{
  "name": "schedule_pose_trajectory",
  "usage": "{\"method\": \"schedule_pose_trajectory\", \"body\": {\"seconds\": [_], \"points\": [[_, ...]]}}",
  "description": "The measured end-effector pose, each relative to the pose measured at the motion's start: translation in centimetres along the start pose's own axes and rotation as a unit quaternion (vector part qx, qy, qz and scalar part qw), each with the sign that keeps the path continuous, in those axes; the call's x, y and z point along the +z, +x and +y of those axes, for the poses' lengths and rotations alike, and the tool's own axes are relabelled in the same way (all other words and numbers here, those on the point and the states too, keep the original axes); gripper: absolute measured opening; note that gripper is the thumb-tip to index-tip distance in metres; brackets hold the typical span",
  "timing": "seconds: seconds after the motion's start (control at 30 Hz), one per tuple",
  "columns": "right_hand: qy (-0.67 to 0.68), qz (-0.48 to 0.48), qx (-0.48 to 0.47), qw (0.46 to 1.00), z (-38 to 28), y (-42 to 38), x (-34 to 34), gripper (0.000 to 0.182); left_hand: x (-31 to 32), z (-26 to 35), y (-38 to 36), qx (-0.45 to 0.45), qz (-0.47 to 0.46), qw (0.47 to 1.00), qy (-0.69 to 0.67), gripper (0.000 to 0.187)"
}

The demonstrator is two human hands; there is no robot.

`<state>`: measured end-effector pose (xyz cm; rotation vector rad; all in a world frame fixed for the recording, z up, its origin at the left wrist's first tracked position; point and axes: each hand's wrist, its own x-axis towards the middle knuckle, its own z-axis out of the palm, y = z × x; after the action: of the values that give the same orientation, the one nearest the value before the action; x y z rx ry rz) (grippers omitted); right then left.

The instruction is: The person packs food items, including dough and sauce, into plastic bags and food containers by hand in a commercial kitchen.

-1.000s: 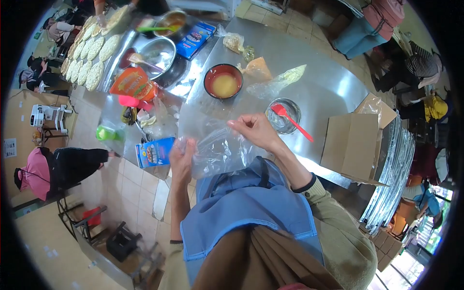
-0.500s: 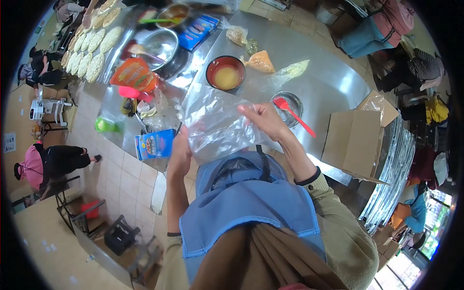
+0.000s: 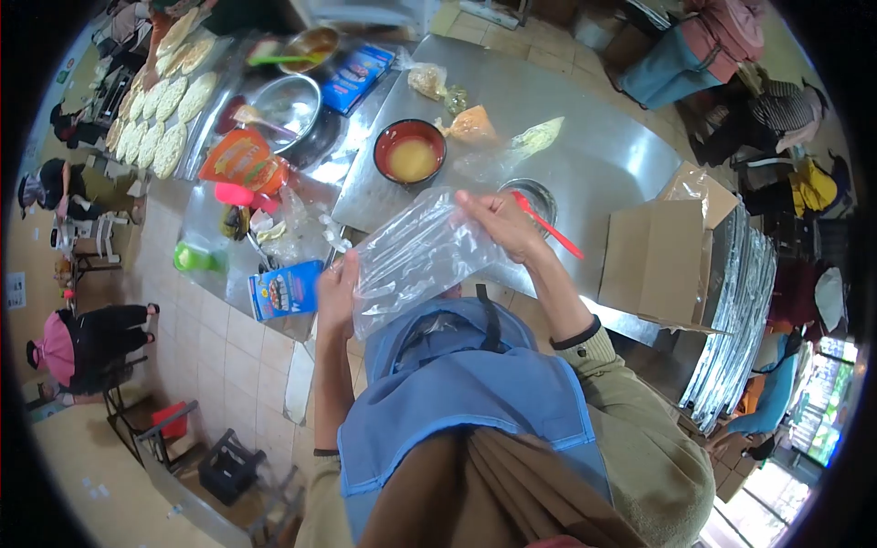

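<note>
A clear plastic bag [image 3: 416,260] is stretched between my two hands, in front of my blue apron. My left hand [image 3: 338,290] pinches its left edge, and my right hand [image 3: 502,226] grips its upper right corner. Beyond the bag stands a dark bowl with a red inside [image 3: 384,151] that holds a yellowish liquid. Just past my right hand, a red brush [image 3: 559,233] leans across a small metal bowl [image 3: 539,194]. Close to my left hand sits a blue printed box [image 3: 285,289].
Several filled plastic bags, one with orange contents [image 3: 470,125], lie on the steel table [image 3: 603,146]. A cardboard box [image 3: 649,260] stands at right beside stacked foil-like sheets [image 3: 735,320]. Flat round breads [image 3: 164,110], a large metal bowl [image 3: 297,99] and an orange pouch [image 3: 245,163] are at left. People stand around the room.
The bag has been pulled from a loose, puffed shape into a flatter, tauter one. Both hands keep hold of it. The view has shifted slightly.
</note>
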<state>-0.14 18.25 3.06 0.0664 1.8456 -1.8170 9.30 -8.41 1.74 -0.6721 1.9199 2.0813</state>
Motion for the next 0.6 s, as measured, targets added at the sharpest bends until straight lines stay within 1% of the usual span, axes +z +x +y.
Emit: {"method": "schedule_pose_trajectory", "body": {"seconds": [0.1,0.13,0.23,0.27,0.33,0.37,0.43,0.47,0.5,0.53,0.6], "points": [[0.092,-0.017,-0.052,0.994,-0.6,-1.1,0.6,0.038,0.3,0.4,-0.8,0.03,-0.036,0.997,-0.063,0.041],[0.074,-0.036,-0.068,0.994,-0.1,-1.1,0.0,0.03,0.1,0.7,-1.1,0.0,-0.042,0.996,-0.073,0.038],[-0.03,0.034,-0.014,0.999,0.8,-1.0,-0.7,0.024,-1.2,0.1,-0.6,0.008,-0.115,0.993,-0.009,0.032],[-0.026,0.025,-0.039,0.999,0.7,-1.4,-0.5,0.025,-1.1,0.0,-0.2,0.003,-0.119,0.993,-0.022,0.026],[-0.021,0.003,-0.089,0.996,0.4,-2.5,0.6,0.025,-1.4,0.3,0.2,0.033,-0.091,0.994,0.051,0.024],[-0.011,0.04,-0.139,0.989,0.4,-2.7,1.4,0.026,-1.6,0.7,0.2,0.048,-0.073,0.992,0.087,0.023],[0.009,0.105,-0.234,0.966,0.4,-3.1,3.2,0.027,-0.4,1.7,-0.5,0.119,-0.062,0.99,0.041,0.016],[-0.051,0.192,-0.252,0.947,0.1,-3.4,4.0,0.027,0.6,2.8,-1.3,0.152,-0.048,0.987,0.028,0.014],[-0.109,0.277,-0.268,0.916,-0.7,-3.9,4.7,0.027,0.6,3.5,-1.8,0.186,-0.035,0.982,0.017,0.012],[-0.164,0.361,-0.281,0.874,-1.4,-4.5,5.5,0.027,-0.8,3.3,-1.6,0.205,-0.013,0.964,0.166,0.02],[-0.197,0.308,-0.296,0.883,-2.2,-6.2,8.3,0.025,-1.4,3.4,-2.3,0.226,0.002,0.952,0.209,0.021]]}}
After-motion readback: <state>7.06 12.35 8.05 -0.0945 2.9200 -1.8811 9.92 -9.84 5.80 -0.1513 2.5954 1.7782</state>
